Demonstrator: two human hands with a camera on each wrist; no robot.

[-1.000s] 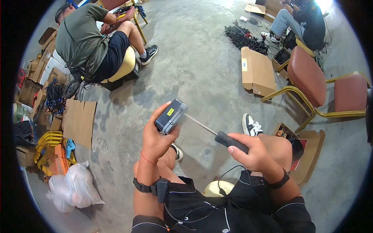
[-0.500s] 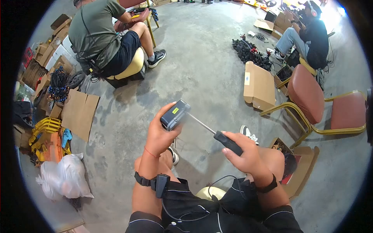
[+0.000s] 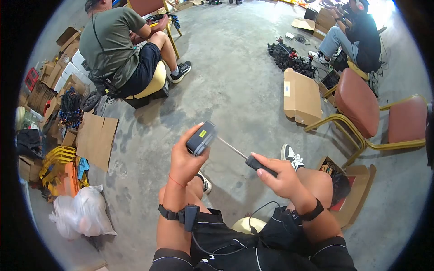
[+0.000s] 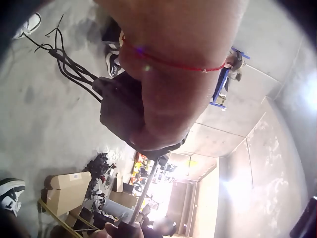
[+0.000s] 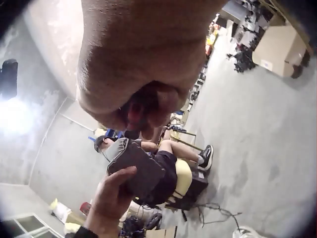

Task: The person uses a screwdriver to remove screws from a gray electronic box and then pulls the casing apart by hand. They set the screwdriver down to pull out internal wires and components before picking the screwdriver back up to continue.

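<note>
Screwdriver [image 3: 247,159], handle clenched in the grip of the right hand [image 3: 281,179] down and right of the small gray box [image 3: 200,137], slants its long shaft up-left to that box, which the left hand [image 3: 184,163] clasps firmly.

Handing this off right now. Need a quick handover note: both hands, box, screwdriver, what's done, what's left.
Left hand: grips the grey box, held up over the lap, yellow label facing the head camera.
Right hand: grips the screwdriver by its black handle; the shaft runs to the box's side.
Done: tool brought to the box.
Left: probably the screw work itself. The tip's seat is hidden, so check it before turning.
</note>
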